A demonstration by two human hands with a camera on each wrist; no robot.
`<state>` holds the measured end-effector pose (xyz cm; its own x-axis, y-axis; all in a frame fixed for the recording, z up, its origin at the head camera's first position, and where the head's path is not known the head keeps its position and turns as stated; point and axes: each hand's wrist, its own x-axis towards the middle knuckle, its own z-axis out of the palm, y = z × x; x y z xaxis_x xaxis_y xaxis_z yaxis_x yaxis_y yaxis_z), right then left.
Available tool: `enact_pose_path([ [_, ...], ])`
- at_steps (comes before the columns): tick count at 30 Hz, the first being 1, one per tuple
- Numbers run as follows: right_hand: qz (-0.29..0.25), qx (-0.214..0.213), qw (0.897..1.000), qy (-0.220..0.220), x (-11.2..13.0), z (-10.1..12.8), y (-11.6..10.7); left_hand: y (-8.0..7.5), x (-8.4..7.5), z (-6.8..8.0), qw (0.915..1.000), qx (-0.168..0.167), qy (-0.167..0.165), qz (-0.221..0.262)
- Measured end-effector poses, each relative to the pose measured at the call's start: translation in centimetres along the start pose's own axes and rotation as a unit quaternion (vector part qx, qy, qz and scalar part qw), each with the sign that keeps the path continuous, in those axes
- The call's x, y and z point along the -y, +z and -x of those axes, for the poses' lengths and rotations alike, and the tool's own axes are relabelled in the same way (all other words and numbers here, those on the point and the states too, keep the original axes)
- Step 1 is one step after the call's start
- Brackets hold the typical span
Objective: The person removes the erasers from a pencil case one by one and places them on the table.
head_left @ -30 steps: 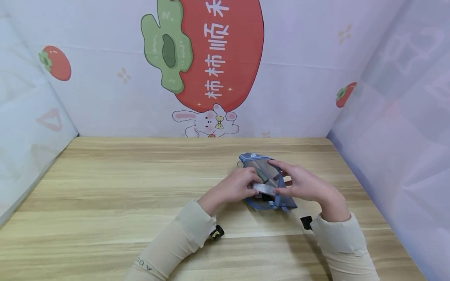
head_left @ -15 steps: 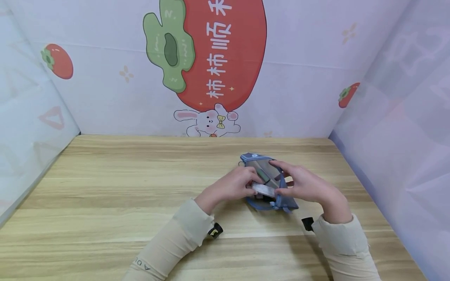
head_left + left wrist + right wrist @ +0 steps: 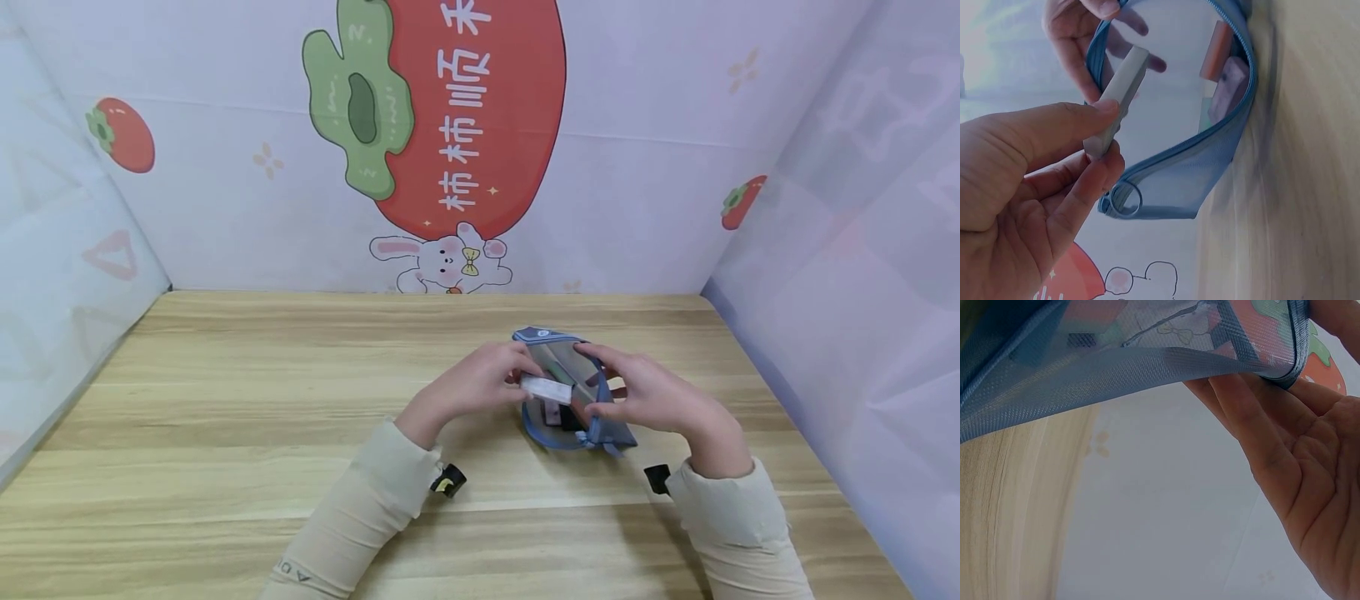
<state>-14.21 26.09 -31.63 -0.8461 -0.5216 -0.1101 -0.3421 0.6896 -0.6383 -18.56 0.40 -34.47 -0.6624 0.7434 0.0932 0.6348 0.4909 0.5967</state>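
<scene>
In the head view, a blue mesh zip pouch (image 3: 558, 442) lies unzipped on the right part of the table. My left hand (image 3: 480, 379) pinches a small white bar (image 3: 547, 389) between thumb and fingers, over the pouch's opening. Up close in the left wrist view, the bar (image 3: 1125, 84) looks slim with small bumps along one side. My right hand (image 3: 648, 392) grips the pouch's right rim, thumb and fingers on either side of the mesh. Inside the pouch are a reddish-brown stick (image 3: 1216, 50), a greyish-purple block (image 3: 1230, 87) and something green (image 3: 1205, 112).
The wood-grain table (image 3: 262, 433) spreads out to the left and front of the pouch. A printed sheet (image 3: 637, 167) stands along the back, and pale side sheets (image 3: 847, 292) border the table. A metal ring (image 3: 1125, 199) hangs at the pouch's corner.
My left hand has moved left and slightly up, drawing the white bar away from the pouch's inside. My right hand has stayed at the rim.
</scene>
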Motion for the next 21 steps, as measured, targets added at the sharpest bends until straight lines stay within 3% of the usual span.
enact_pose_path([
  [21, 0.002, 0.004, 1.0, 0.006, 0.2, -0.1, -0.1, -2.0, 0.9, 1.1, 0.9996, -0.02, 0.0, 0.018],
])
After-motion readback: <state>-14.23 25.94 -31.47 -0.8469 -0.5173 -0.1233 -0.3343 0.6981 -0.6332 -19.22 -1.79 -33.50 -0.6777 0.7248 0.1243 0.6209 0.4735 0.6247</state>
